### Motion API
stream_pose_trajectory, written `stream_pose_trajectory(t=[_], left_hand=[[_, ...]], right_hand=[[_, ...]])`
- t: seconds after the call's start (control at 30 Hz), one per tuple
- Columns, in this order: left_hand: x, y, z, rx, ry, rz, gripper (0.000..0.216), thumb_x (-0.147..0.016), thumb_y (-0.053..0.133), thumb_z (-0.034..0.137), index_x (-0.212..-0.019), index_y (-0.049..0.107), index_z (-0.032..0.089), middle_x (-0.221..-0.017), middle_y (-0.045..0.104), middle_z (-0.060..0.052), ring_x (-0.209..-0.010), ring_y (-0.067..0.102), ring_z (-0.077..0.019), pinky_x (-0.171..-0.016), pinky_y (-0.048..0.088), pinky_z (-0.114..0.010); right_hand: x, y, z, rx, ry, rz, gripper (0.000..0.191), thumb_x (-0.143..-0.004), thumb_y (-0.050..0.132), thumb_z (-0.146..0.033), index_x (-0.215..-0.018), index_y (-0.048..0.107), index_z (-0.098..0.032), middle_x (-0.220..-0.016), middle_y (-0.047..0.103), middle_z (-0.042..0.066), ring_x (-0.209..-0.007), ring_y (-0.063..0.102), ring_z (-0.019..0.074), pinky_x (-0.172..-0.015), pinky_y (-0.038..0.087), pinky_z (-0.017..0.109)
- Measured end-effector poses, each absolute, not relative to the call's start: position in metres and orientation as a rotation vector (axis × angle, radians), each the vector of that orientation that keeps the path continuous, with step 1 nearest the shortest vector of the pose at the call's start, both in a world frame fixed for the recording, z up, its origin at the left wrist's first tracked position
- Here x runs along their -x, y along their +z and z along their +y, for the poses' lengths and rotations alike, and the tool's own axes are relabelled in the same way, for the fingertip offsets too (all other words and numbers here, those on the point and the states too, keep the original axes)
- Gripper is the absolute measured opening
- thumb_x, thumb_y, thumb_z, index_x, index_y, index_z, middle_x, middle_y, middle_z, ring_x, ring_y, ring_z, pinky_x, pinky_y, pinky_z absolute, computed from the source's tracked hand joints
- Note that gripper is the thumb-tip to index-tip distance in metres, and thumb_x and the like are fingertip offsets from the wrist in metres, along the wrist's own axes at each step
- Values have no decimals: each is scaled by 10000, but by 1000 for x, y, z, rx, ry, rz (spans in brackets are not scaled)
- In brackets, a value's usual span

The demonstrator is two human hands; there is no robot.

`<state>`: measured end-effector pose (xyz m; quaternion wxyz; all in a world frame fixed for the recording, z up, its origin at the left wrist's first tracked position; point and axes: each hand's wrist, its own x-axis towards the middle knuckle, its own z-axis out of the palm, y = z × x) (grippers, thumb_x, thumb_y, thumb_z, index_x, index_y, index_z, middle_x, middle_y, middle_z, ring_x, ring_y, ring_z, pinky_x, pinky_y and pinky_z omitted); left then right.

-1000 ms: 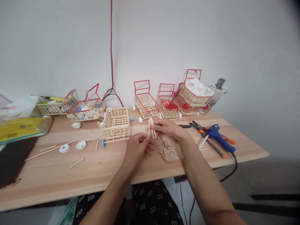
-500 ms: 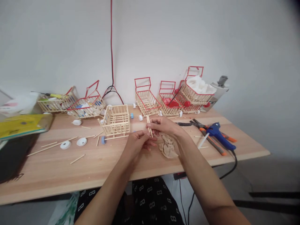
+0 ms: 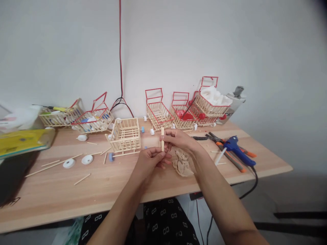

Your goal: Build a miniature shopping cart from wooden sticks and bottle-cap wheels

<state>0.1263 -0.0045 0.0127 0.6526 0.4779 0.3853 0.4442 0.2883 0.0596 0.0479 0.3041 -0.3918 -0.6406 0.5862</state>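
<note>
Patterned dark trousers (image 3: 166,217) are showing below the near edge of the wooden tabletop (image 3: 102,194). Above it, the right hand (image 3: 176,140) is pinching a small bundle of thin wooden sticks (image 3: 162,132) upright between thumb and fingers. The left hand (image 3: 150,160) is bringing its thumb and fingertips to the bundle's lower ends; whether it is pinching them, I cannot tell. A crumpled brown paper (image 3: 182,163) is lying just beside the right hand. Farther left, loose sticks (image 3: 82,179) and two white discs (image 3: 68,163) are resting on the wood. On the right, a blue glue gun (image 3: 237,149) is lying by orange-handled pliers (image 3: 236,164). Beyond the left hand, an untrimmed stick cart (image 3: 125,141) is standing. Farther back, red-trimmed carts (image 3: 159,115) are lining up near the wall (image 3: 163,44), where a red-and-black wire (image 3: 120,51) is hanging.
</note>
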Motion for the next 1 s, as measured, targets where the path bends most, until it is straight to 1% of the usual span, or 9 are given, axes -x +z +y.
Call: stream_pose_trajectory(t=[0.13,0.27,0.4,0.63,0.77,0.9,1.0], left_hand=[[-129,18,-5,-1231,1045,1013,181,-775,658,296,-784,685,117,-711,720,-57,-563,640,-124,-496,449,-196],[-131,21,-10,-1401,1111,1134,181,-815,597,266,-739,691,130,-649,698,-37,-564,629,-124,-516,439,-200],[-130,19,-11,-1412,1121,1129,207,-829,585,295,-753,688,133,-664,698,-42,-566,629,-131,-513,444,-208],[-128,17,-7,-1235,1075,980,242,-785,665,361,-806,677,121,-752,719,-68,-626,652,-136,-528,467,-197],[-129,16,-10,-1069,1105,833,349,-824,621,457,-823,669,112,-764,723,-89,-596,637,-127,-558,490,-219],[-131,15,-10,-940,1100,754,343,-827,618,458,-843,660,118,-786,732,-99,-601,638,-133,-581,493,-237],[-130,17,-10,-1009,1086,819,341,-830,597,467,-867,658,134,-771,724,-84,-607,639,-147,-579,486,-250]], right_hand=[[-289,45,62,1005,1563,-1716,333,-757,703,-459,-724,553,-163,-577,636,-21,-489,579,82,-481,469,191],[-289,45,61,991,1559,-1735,368,-766,680,-511,-734,563,-163,-592,641,-14,-492,579,82,-478,470,193],[-290,47,61,977,1514,-1768,389,-760,678,-536,-747,576,-161,-604,651,-4,-497,582,85,-481,471,196],[-291,49,61,993,1441,-1788,413,-758,667,-560,-742,582,-156,-599,647,-6,-495,583,83,-497,474,201],[-291,54,57,1005,1439,-1762,409,-758,667,-556,-755,588,-155,-590,636,-12,-522,607,95,-519,485,208],[-290,58,54,1017,1467,-1721,410,-737,683,-558,-749,590,-159,-597,633,-12,-535,613,103,-529,492,219],[-292,56,56,1032,1444,-1715,384,-755,669,-541,-755,595,-165,-620,644,-2,-546,612,104,-538,489,222]])
